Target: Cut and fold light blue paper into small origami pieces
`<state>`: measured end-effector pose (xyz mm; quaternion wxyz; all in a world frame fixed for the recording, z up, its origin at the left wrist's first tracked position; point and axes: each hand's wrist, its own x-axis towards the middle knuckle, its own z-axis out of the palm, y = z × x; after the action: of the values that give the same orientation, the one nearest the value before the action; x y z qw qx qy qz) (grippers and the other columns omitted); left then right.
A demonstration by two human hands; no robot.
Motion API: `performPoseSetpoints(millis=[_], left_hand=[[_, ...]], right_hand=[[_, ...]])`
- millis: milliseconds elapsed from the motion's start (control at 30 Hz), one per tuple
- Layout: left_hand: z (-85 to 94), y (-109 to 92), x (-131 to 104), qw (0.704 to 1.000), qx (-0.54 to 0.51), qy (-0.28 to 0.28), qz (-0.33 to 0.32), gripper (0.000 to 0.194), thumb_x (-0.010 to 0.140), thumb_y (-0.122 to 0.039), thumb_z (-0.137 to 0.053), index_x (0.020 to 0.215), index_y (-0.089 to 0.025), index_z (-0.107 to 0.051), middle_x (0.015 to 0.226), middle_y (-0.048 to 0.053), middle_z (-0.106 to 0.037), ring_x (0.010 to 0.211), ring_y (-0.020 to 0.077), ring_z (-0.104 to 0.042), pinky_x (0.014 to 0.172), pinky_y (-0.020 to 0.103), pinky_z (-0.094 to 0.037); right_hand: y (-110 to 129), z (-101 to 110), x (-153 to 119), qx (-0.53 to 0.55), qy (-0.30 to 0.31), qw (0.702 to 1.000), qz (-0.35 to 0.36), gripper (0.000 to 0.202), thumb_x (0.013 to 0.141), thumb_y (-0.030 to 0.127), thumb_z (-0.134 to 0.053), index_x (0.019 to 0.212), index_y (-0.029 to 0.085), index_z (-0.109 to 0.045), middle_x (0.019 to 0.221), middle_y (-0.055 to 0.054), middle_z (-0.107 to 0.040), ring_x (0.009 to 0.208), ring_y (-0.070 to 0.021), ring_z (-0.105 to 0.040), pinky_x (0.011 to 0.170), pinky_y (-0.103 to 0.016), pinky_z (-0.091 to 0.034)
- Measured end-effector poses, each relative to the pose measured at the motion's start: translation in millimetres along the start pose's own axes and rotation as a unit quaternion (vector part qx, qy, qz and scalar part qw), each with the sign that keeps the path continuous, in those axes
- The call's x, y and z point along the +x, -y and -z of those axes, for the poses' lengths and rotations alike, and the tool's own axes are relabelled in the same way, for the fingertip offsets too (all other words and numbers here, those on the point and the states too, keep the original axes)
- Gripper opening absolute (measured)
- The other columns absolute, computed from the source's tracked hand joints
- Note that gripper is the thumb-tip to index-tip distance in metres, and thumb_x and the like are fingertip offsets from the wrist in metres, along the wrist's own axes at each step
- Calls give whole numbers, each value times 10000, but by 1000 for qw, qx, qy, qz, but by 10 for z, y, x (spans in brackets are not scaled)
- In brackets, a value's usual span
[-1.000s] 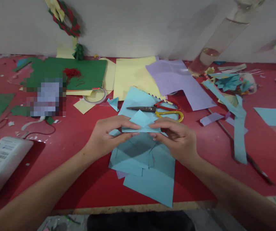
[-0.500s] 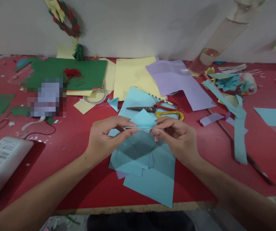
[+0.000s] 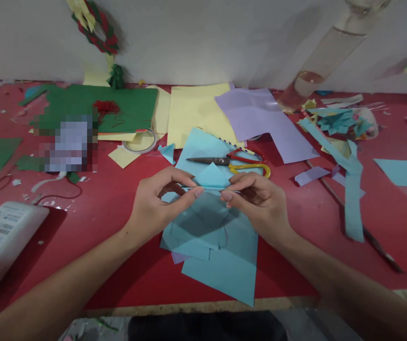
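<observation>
A small piece of folded light-blue paper (image 3: 212, 176) is held level between my two hands, its pointed flap standing up at the middle. My left hand (image 3: 164, 194) pinches its left end between thumb and fingers. At the right end, my right hand (image 3: 260, 199) has the same kind of pinch. Below the hands lies a loose pile of light-blue paper sheets (image 3: 225, 270) on the red table. Just beyond the folded piece, scissors (image 3: 210, 161) with one red and one yellow handle loop rest on a blue sheet.
Yellow sheets (image 3: 199, 111), a purple sheet (image 3: 260, 118) and green paper (image 3: 132, 106) lie along the back. A tape roll (image 3: 143, 150), a blurred phone (image 3: 70, 147) and a white box-like device (image 3: 8, 241) are at left. Blue strips (image 3: 354, 203), a thin stick (image 3: 377, 244) and a tilted clear bottle (image 3: 310, 78) are at right.
The fingers of my left hand have lifted and shifted slightly along the folded paper's edge. The paper has tilted a little, and both hands keep their pinch.
</observation>
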<state>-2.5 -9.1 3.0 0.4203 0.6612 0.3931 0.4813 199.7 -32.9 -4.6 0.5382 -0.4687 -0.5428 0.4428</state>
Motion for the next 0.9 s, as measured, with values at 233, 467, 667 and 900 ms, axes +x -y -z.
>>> performPoseSetpoints(millis=[233, 467, 667, 900], left_hand=[[-26, -4, 10, 999, -27, -12, 33, 161, 825, -214, -738, 951, -194, -640, 881, 4, -654, 661, 110, -699, 555, 194, -597], [-15, -5, 32, 998, 6, 39, 47, 304, 814, -287, -756, 1095, -218, -659, 876, 12, -715, 725, 142, -721, 634, 213, -619], [-45, -29, 30, 996, -16, 49, 69, 303, 848, -288, -726, 1132, -215, -648, 795, -5, -720, 646, 139, -729, 631, 218, -624], [-51, 14, 5, 995, -8, 73, 60, 265, 896, -304, -666, 1150, -229, -660, 860, 1, -741, 661, 134, -729, 607, 210, -618]], right_hand=[[-4, 16, 9, -14, -2, 1000, -17, 203, 761, 336, -802, 788, 240, -625, 723, 6, -652, 589, -131, -630, 546, -282, -560], [13, 6, 16, -10, 23, 999, -33, 223, 765, 322, -802, 790, 237, -598, 651, 33, -641, 576, -124, -646, 548, -254, -556], [10, -19, 14, -12, 37, 998, -51, 274, 779, 375, -784, 935, 243, -602, 688, 37, -643, 595, -131, -670, 566, -257, -571], [-45, -24, -15, -10, 75, 994, -76, 282, 826, 382, -735, 1022, 219, -614, 763, -4, -731, 664, -161, -714, 629, -291, -603]])
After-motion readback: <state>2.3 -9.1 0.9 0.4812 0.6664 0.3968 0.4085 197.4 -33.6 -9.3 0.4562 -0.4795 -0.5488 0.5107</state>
